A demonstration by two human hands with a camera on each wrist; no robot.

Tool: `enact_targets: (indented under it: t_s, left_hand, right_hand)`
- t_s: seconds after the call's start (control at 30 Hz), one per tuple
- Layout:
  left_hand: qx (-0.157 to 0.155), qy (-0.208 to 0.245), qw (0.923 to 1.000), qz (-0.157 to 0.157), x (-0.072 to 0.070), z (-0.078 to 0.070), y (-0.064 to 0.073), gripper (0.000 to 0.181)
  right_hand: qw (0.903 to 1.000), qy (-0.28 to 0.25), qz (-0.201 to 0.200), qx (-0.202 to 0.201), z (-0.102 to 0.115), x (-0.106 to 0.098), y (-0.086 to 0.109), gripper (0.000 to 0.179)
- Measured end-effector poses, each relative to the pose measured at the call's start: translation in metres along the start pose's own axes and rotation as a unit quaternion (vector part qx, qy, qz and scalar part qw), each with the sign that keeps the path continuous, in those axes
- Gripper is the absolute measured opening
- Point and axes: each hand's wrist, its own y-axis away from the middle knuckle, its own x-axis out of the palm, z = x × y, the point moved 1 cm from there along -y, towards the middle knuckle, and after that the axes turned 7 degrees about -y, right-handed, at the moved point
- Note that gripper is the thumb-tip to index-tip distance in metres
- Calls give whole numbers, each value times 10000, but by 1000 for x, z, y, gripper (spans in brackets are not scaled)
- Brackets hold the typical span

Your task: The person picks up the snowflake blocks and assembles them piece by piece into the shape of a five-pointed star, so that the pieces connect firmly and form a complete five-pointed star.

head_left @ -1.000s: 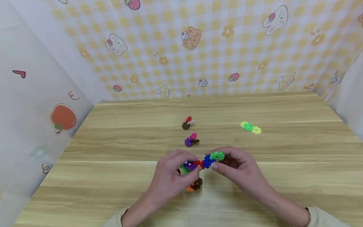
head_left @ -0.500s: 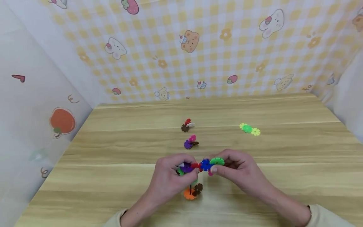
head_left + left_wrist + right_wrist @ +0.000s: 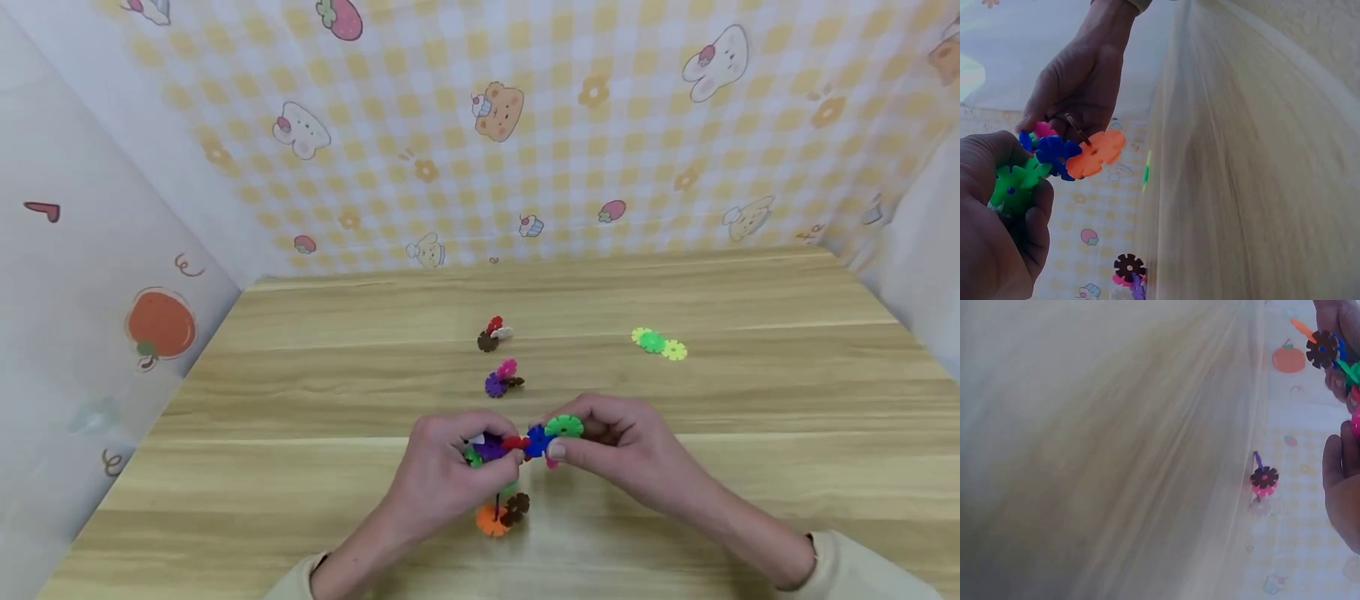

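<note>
In the head view, both hands hold parts of one cluster of notched plastic snowflake discs above the table. My left hand grips it by the purple disc and red disc, thumb and fingers pinching. The thumb and fingers of my right hand pinch the blue disc and green disc; a pink edge shows beneath. From the cluster's lower side hang an orange disc and a brown disc, seen raised off the table in the left wrist view. Fingers hide several joints.
Behind the hands on the wooden table lie a purple, pink and brown disc group and a brown, red and white group. A flat yellow-green strip of discs lies at right. A patterned cloth wall stands behind.
The cluster and both hands have shifted slightly down in the head view, as the whole view moved a little. The orange disc and a pink edge show more. Both grips are kept.
</note>
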Motion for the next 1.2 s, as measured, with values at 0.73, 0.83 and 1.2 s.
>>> enact_targets:
  t_s: [0.73,0.83,1.2]
  left_hand:
    - [-1182,37,9920,445,-4,-3,3,16]
    - [-1293,230,9895,599,-4,-5,1,19]
    - [-2008,668,9684,1316,-3,-14,-10,33]
  right_hand:
    - [9986,-336,-135,373,0,15,7,27]
    - [9980,-416,119,459,1,15,7,29]
    - [9906,211,-2,1349,5,15,4,66]
